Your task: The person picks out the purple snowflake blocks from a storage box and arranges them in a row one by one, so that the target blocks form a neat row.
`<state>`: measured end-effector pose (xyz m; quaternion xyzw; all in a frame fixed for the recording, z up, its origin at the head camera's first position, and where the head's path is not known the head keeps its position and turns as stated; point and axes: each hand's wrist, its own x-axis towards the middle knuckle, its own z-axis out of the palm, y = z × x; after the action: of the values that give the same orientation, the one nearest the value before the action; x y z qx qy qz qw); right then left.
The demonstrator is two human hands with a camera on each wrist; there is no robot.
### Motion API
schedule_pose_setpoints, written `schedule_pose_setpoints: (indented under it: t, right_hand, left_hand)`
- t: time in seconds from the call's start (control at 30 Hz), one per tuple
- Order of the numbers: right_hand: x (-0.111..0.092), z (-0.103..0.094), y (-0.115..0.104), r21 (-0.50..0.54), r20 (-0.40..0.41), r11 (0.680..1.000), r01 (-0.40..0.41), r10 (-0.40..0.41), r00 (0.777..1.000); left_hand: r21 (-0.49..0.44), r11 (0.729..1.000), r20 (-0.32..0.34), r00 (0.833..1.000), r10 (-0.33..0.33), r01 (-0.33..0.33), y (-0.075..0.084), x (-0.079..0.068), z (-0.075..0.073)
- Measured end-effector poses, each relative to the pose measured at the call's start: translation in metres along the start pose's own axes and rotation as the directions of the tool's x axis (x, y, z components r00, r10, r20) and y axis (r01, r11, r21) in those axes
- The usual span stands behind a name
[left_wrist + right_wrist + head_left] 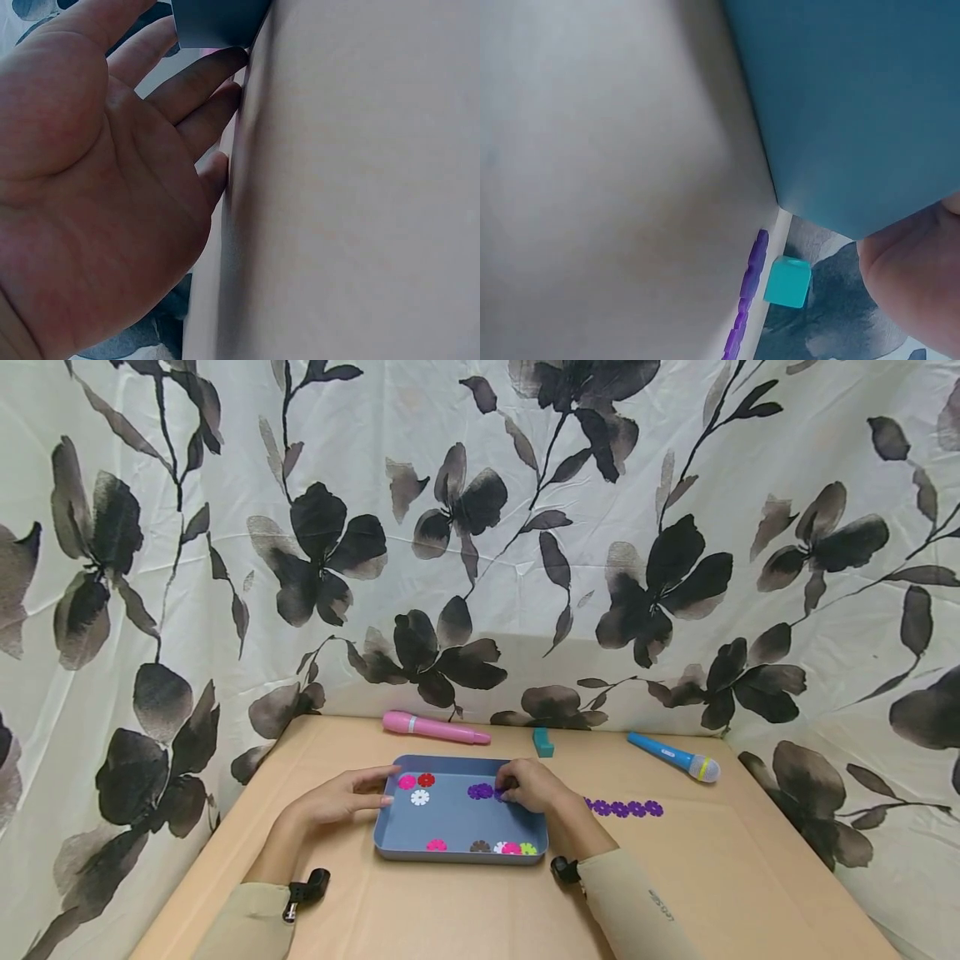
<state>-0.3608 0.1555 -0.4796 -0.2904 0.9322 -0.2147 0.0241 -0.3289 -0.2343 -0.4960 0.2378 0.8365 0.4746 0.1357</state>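
A grey-blue tray (450, 827) lies on the table with small flower-shaped plastic pieces in it. My left hand (341, 795) is at its left end, the fingers fairly straight and touching the rim near the far corner. Inside the tray, at the far right, my right hand (531, 785) pinches a purple flower piece (501, 795), mostly hidden by the fingers. Just left of that are more purple flower pieces (480, 791). Pink (407, 782), red (426, 780) and white (420, 797) pieces sit at the far left, and several others along the near wall.
Right of the tray runs a row of purple flower pieces (619, 809), partly behind my right wrist. Along the back stand a pink microphone (435, 727), a teal block (543, 742) and a blue microphone (673, 757). Floral cloth (525, 610) closes off the back and sides.
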Motion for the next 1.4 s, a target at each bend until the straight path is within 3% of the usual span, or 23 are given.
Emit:
schedule_pose_setpoints:
  t: [0.4, 0.87, 1.1, 1.4]
  right_hand:
    - [-0.003, 0.001, 0.001, 0.040, -0.053, 0.999, -0.005, 0.007, 0.999]
    - [-0.014, -0.008, -0.002, 0.189, -0.025, 0.981, -0.037, 0.043, 0.999]
    - [-0.027, -0.017, -0.003, 0.262, -0.081, 0.964, -0.033, 0.056, 0.995]
    - [-0.045, -0.033, 0.000, 0.256, -0.160, 0.967, 0.003, 0.039, 0.986]
  left_hand:
    - [0.001, 1.000, 0.002, 1.000, -0.007, 0.007, -0.001, 0.000, 0.000]
    - [-0.025, 1.000, 0.003, 1.000, -0.009, 0.009, 0.001, -0.001, 0.000]
    - [-0.022, 1.000, 0.006, 1.000, -0.006, 0.006, -0.001, 0.001, 0.000]
    - [-0.023, 1.000, 0.015, 1.000, -0.001, 0.001, 0.000, 0.000, -0.001]
